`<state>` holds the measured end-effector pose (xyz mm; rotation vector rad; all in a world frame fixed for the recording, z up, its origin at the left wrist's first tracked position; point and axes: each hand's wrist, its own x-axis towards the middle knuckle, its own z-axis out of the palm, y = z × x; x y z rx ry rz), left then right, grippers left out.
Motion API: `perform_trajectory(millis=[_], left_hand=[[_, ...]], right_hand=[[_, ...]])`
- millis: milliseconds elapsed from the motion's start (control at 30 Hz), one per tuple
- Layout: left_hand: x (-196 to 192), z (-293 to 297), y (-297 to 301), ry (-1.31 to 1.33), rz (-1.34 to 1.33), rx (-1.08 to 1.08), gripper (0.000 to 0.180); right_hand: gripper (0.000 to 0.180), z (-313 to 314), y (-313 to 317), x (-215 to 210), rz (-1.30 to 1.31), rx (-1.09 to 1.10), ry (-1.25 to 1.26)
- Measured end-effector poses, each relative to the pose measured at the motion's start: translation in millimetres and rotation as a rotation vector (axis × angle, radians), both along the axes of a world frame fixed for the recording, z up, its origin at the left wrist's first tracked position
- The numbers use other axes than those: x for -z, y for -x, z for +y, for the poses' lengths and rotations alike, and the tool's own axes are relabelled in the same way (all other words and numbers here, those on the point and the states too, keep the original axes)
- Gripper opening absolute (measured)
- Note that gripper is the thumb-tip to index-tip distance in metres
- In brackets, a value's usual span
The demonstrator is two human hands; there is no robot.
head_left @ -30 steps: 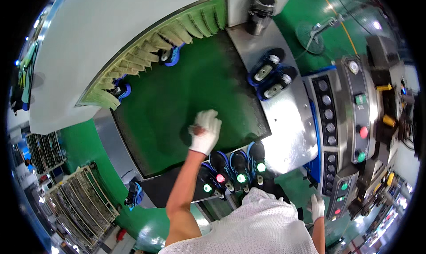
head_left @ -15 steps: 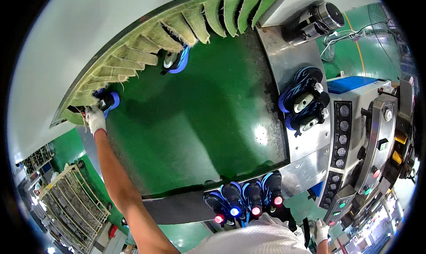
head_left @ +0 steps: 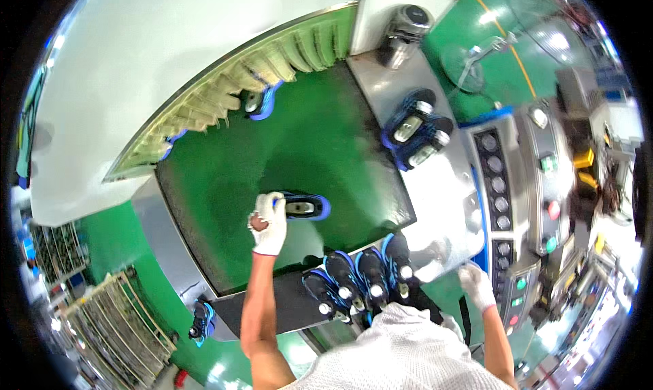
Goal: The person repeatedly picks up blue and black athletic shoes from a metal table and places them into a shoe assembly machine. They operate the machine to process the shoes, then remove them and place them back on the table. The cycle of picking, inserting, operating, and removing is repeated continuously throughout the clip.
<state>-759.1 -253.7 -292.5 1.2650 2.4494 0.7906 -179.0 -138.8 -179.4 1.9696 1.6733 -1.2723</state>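
Observation:
My left hand [head_left: 268, 224], in a white glove, is closed on one end of a black-and-blue shoe [head_left: 306, 207] over the green belt [head_left: 231, 165]. The shoe's opening faces up, with a pale piece inside. My right hand [head_left: 478, 286], also gloved, is low on the right near the machine; blur hides how its fingers are set. Just in front of my body, several similar shoes [head_left: 373, 275] stand in a row at the belt's near edge. Two more partly show at the pale strip curtain [head_left: 204, 94]: one shoe [head_left: 262, 103] and, farther left, another shoe [head_left: 175, 143].
A pair of shoes [head_left: 415, 130] sits on the metal ledge [head_left: 445, 192] to the right. Beyond it is a machine with a dial panel [head_left: 495, 172] and buttons. A steel flask [head_left: 406, 33] stands at the back. One shoe [head_left: 202, 320] and a rack [head_left: 119, 322] are at lower left.
My left hand has moved from the curtain's left end toward me and right, and now holds a shoe over the belt. The left curtain shoe shows less. The whole view has shifted.

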Motion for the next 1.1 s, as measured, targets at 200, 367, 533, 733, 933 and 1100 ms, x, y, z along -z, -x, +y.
perform_trajectory(millis=[200,367,533,733,933,1100], left_hand=[[-102.0,75.1,-156.5,-0.048,-0.641,0.222,0.024],[-174.5,135.8,-259.4,-0.251,-0.716,0.457,0.025],[-226.9,173.9,-376.9,-0.061,-0.749,0.736,0.021],[-317.7,175.9,-568.4,-0.346,-0.199,1.489,0.008],[-362.9,175.0,-762.8,-0.444,-0.121,1.828,0.021],[-340.3,235.4,-899.8,-0.511,-0.283,1.620,0.034]], right_hand=[[0.081,35.8,160.7,-110.8,0.390,-0.411,-0.327],[0.076,11.0,102.6,-126.7,0.627,-0.278,-0.596],[0.084,-24.3,-18.0,-152.0,0.623,-0.007,-0.675],[0.092,-55.6,-162.5,-200.8,0.636,0.204,-0.619],[0.062,-90.5,-284.8,-187.9,0.514,0.672,-0.808],[0.053,-171.8,-336.1,-161.0,1.318,1.465,-0.781]])
